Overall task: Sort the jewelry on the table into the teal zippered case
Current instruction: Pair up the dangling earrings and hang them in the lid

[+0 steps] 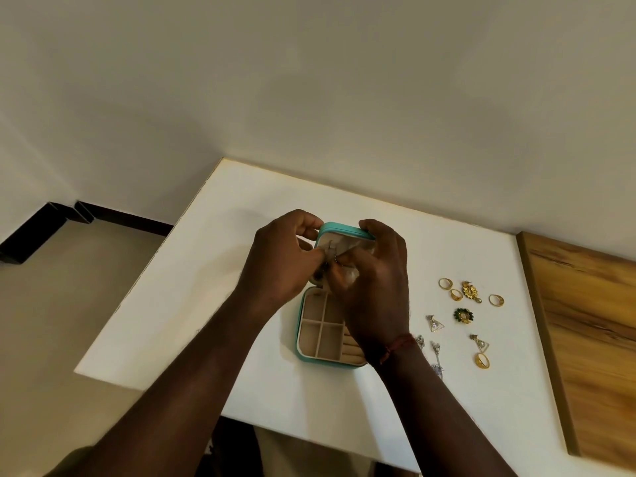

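1. Two hands, our left hand (278, 259) and right hand (375, 284), pinch a silver piece (332, 253) against the raised lid (339, 228).
2. We see the case (303, 359) open on the counter (220, 325), long axis pointing away, base just below our hands.

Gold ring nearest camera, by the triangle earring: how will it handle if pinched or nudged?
The gold ring looks like a rigid metal band: probably stiff and light. Its shine suggests slippery to pinch off the smooth white table. It seems to lie flat, so a nudge likely slides it.
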